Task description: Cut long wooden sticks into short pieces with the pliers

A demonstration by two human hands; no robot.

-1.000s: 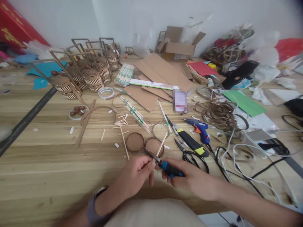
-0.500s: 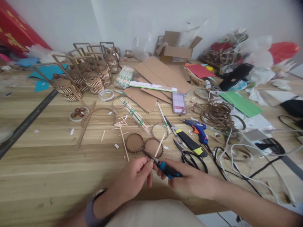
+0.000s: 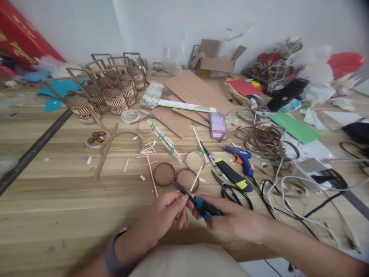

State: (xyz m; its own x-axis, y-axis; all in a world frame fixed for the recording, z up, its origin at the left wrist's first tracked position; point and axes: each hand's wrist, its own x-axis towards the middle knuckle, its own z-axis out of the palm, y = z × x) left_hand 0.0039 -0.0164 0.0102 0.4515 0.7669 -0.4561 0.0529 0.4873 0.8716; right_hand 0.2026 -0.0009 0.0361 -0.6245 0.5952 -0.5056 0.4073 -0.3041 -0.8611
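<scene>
While the left hand (image 3: 163, 217) pinches a wooden stick (image 3: 196, 177), the right hand (image 3: 233, 220) grips blue-handled cutters (image 3: 203, 204), blades at the stick, just in front of the cardboard disc (image 3: 184, 180). Far left of the disc, a white dish (image 3: 87, 142) holds brown beads (image 3: 97, 135).

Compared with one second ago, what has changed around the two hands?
Very little. The left hand still pinches the thin wooden stick, and the right hand still holds the blue-handled cutters with their tip at the stick. Both hands only shifted slightly. The scissors, glue gun and cardboard discs stayed in place.
</scene>
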